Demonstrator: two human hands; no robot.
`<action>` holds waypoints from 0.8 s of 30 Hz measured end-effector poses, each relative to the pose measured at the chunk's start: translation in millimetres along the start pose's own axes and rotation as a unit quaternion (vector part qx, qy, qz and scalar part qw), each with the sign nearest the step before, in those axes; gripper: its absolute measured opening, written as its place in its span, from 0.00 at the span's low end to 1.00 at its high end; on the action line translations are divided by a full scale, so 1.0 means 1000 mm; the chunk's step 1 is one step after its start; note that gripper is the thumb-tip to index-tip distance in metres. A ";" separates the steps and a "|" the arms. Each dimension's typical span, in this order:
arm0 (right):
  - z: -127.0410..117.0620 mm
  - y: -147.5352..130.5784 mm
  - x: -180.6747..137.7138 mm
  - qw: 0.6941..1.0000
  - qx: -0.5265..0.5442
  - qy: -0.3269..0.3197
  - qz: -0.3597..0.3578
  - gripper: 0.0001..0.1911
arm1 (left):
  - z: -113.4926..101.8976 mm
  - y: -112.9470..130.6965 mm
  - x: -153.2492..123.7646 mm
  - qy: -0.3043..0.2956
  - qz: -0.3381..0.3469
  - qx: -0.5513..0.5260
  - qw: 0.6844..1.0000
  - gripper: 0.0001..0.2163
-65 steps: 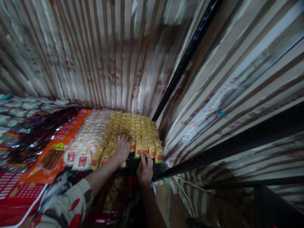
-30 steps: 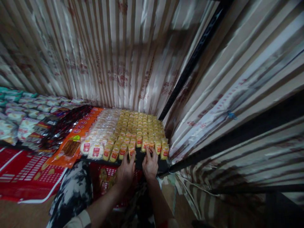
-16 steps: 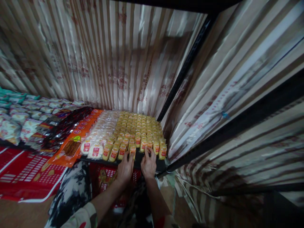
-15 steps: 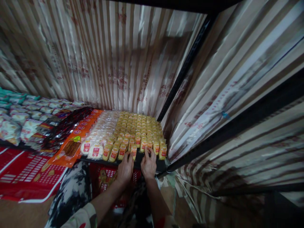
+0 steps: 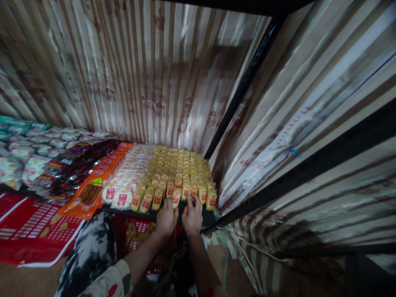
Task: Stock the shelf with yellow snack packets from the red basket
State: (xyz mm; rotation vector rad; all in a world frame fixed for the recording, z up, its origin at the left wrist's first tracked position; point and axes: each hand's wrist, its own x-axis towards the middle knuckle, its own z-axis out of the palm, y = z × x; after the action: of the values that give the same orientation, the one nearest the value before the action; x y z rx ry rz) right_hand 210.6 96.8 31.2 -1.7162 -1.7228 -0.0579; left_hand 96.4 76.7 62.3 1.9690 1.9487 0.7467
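Left hand point(image 5: 166, 218): held at the front edge of the shelf point(image 5: 210, 218), with its fingertips laid against a front-row yellow packet point(image 5: 176, 197). The fingers are kept close together, and whether the packet is gripped cannot be told.
Right hand point(image 5: 192, 214): set just beside the other hand, fingers slightly spread. The tips are rested on the front row and nothing is pinched.
Yellow packets point(image 5: 179, 167): stood in tight rows across the right part of the shelf, back to the striped foil lining point(image 5: 139, 74).
White packets point(image 5: 131, 173): ranged just left of the yellow ones.
Orange packs point(image 5: 93, 187): laid further left, beside dark packs point(image 5: 76, 165).
Red basket point(image 5: 140, 231): seen below the shelf edge, under the forearms.
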 end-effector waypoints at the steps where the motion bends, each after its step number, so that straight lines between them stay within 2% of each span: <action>1: 0.000 0.000 0.000 1.000 0.000 -0.001 0.000 0.31 | 0.003 -0.001 0.000 0.018 -0.003 -0.025 1.000 0.14; 4: -0.001 -0.001 0.000 1.000 0.001 -0.002 -0.001 0.30 | 0.009 -0.001 0.005 0.074 -0.019 -0.092 0.993 0.13; 6: -0.002 -0.002 0.001 1.000 0.001 0.002 -0.001 0.29 | 0.011 0.002 0.011 0.087 -0.029 -0.112 0.989 0.11; 13: 0.000 -0.001 0.000 1.000 -0.009 0.011 -0.006 0.26 | 0.011 0.013 0.023 0.037 -0.046 -0.067 0.996 0.09; 19: 0.001 0.000 0.000 1.000 -0.002 0.011 -0.009 0.27 | 0.012 0.013 0.024 0.061 -0.058 -0.004 0.996 0.10; 24: 0.000 0.000 0.001 1.000 -0.005 0.013 -0.014 0.28 | 0.009 0.010 0.031 0.041 -0.045 0.014 0.998 0.10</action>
State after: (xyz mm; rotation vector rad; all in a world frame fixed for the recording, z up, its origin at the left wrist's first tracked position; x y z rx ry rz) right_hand 210.3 97.3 31.8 -1.6925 -1.7299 -0.1012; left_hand 108.8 108.5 65.4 1.8803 2.0891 0.7921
